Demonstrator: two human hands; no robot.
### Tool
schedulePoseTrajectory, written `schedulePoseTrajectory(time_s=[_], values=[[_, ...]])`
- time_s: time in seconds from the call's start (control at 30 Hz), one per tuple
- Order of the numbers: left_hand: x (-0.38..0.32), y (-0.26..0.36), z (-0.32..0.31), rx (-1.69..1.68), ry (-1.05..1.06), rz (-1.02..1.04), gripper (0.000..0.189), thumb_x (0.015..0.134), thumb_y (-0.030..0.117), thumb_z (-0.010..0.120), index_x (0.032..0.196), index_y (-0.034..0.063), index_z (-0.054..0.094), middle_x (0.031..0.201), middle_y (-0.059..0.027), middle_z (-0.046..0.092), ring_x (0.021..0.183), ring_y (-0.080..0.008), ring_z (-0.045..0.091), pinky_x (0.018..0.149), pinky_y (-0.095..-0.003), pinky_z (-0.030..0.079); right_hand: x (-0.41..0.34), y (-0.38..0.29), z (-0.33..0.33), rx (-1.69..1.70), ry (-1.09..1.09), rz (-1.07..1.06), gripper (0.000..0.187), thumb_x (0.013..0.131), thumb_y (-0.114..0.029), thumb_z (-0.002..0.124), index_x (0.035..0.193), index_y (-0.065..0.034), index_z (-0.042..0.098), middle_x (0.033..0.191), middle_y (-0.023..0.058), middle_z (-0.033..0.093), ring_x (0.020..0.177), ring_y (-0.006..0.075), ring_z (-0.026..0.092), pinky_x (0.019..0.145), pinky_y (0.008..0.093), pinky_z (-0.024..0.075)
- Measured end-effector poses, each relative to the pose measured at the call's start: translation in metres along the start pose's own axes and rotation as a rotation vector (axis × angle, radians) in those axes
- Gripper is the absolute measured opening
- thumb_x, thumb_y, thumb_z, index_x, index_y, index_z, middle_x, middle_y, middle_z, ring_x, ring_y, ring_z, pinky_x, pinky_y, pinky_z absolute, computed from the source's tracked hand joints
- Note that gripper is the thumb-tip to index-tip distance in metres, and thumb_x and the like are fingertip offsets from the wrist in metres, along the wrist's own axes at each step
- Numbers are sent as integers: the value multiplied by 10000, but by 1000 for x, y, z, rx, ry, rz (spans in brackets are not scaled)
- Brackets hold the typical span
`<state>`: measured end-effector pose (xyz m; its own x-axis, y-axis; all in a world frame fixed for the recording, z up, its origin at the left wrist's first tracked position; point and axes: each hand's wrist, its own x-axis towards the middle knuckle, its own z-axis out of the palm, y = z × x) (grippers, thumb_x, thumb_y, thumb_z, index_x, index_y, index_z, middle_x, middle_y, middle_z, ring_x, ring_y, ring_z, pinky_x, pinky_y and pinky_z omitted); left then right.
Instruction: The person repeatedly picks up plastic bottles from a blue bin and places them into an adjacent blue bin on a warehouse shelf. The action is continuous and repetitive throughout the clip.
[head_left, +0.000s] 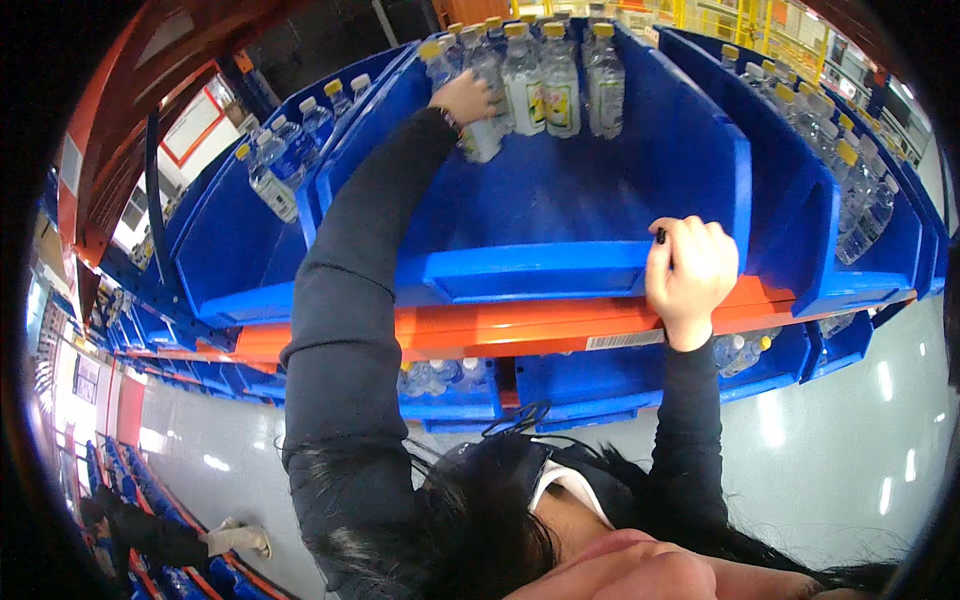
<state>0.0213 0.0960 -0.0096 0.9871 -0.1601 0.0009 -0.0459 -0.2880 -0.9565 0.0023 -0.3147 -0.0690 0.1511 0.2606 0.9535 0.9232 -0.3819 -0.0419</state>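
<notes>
My left hand (466, 99) is wrapped around a clear plastic bottle (481, 142) with a yellow cap and a pale label. This bottle leans at the left of a group of similar bottles (561, 90) at the back of a large blue plastic bin (540, 274). Most caps in the group are yellow, and some labels show yellow fruit. My right hand (694, 262) rests curled over the bin's front rim, near its right corner, the thumb bent towards the fingers. Whether its fingers grip the rim firmly cannot be seen.
Blue bins with bottles stand left (277, 169) and right (847, 172). An orange shelf beam (487, 328) runs beneath them, above lower bins (585, 386). A rack upright (154, 195) stands left. Another person (157, 536) is beside shelving at the lower left.
</notes>
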Motion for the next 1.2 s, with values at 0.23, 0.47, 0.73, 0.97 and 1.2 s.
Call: schedulePoseTrajectory(time_s=[0.23,0.47,0.73,0.97,1.2], values=[[-37,-60,-107,-69,329,-24,117,820,173,548,851,166,660,895,-21,623,884,-217,606,779,-392,458,1,-2,1,-7,3,1,65,735,-93,587,742,-110,649,690,39,593,619,221,541,583,333,408],[-155,-62,-209,-77,592,12,357,810,136,627,1143,180,505,1031,-30,602,1023,-192,560,910,-389,451,-1,-3,2,-27,-6,-1,98,772,-63,566,771,-102,655,719,29,617,626,219,545,586,323,414],[-298,-52,-215,156,684,9,495,756,220,728,1174,360,503,1116,49,567,1086,-138,539,975,-402,457,-3,-5,3,-4,6,27,133,797,-36,539,785,-83,662,715,38,627,630,214,554,584,325,424],[-397,-76,-165,440,404,19,652,772,289,766,1281,431,385,1305,95,500,1214,-133,496,1086,-409,399,-9,0,6,-21,-7,65,175,877,-64,497,823,-79,663,740,43,635,667,202,566,614,314,435],[-379,-98,-76,271,300,59,493,743,151,733,1173,261,517,1103,0,552,1076,-181,540,984,-391,438,-14,5,7,-17,-3,96,199,908,-64,463,848,-58,653,742,49,631,677,190,560,622,297,433]])
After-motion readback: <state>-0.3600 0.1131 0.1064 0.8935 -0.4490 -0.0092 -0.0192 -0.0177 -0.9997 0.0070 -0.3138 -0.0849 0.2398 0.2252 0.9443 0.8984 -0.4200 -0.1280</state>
